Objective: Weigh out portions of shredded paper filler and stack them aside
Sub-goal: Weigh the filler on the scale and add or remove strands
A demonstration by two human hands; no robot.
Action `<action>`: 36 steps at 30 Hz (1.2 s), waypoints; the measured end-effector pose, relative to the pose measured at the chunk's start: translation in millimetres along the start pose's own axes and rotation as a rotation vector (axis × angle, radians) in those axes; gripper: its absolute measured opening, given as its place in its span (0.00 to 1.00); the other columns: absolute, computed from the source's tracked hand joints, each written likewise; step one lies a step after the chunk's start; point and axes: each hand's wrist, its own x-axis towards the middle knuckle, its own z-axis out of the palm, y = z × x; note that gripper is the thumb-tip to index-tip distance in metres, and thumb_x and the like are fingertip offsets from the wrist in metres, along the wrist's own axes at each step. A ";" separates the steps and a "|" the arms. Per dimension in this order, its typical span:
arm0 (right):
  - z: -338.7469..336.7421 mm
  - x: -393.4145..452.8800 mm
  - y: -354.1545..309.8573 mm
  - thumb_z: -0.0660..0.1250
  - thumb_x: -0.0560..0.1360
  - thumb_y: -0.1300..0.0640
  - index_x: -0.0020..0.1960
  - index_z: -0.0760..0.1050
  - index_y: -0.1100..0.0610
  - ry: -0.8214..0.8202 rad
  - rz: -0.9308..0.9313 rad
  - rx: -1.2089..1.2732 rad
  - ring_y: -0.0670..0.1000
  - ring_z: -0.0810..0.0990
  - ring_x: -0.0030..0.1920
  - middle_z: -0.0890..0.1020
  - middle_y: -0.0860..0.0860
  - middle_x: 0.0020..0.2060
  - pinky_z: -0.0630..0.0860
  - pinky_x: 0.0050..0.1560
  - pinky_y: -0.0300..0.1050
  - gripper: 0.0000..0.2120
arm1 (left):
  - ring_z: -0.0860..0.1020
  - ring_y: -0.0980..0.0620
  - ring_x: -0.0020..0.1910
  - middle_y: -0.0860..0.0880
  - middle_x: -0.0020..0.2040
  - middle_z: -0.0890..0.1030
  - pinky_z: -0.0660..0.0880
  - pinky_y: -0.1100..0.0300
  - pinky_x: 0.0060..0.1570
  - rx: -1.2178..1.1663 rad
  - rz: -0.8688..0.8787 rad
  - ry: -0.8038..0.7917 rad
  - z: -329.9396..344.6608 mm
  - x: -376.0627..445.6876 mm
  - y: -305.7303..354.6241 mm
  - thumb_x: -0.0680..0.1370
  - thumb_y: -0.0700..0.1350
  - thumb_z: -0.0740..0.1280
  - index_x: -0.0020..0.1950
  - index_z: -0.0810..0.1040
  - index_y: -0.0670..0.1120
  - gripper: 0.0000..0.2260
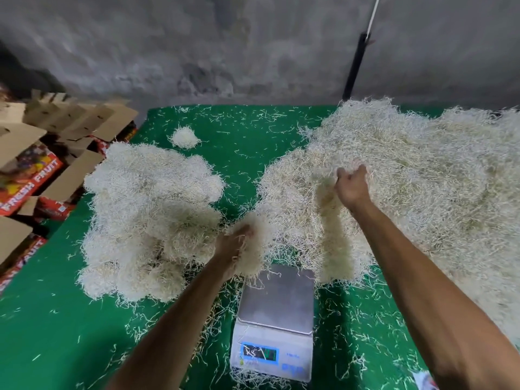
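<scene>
**Both hands in the filler above the scale**

I see the left hand [235,243] gripping a clump [253,246] of shredded paper just above the far edge of the scale [277,311], whose steel pan is bare. The right hand [351,187] is curled into the big loose heap [408,175] on the right. Weighed portions [146,218] sit stacked on the left of the green mat [56,333], one small tuft [185,137] apart behind them. Fruit boxes [31,175] lie at the far left.

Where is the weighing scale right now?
The scale sits low in the middle of the head view on the green table, between the two forearms, just below the left hand holding shredded paper.
</scene>
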 end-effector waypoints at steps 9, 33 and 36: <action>61.7 -62.9 16.2 0.64 0.81 0.37 0.36 0.70 0.52 -0.735 -0.168 -0.105 0.43 0.78 0.27 0.73 0.49 0.30 0.78 0.36 0.40 0.23 | 0.78 0.32 0.63 0.33 0.62 0.78 0.74 0.39 0.63 -0.022 -0.021 -0.147 31.1 -7.1 23.3 0.79 0.40 0.68 0.59 0.80 0.39 0.09; -11.0 9.1 26.2 0.58 0.85 0.59 0.53 0.74 0.62 -0.061 -0.310 -0.689 0.58 0.80 0.42 0.78 0.59 0.46 0.77 0.39 0.48 0.08 | 0.81 0.39 0.56 0.40 0.62 0.81 0.78 0.39 0.60 -0.022 -0.003 -0.070 -16.1 8.3 20.3 0.81 0.51 0.68 0.64 0.79 0.40 0.18; -1.2 -2.6 15.7 0.63 0.84 0.50 0.65 0.75 0.59 0.148 -0.377 -0.930 0.53 0.79 0.39 0.75 0.59 0.61 0.77 0.33 0.45 0.16 | 0.81 0.43 0.47 0.43 0.52 0.81 0.80 0.41 0.56 0.015 -0.006 -0.015 -9.1 10.2 21.6 0.78 0.47 0.71 0.54 0.81 0.38 0.12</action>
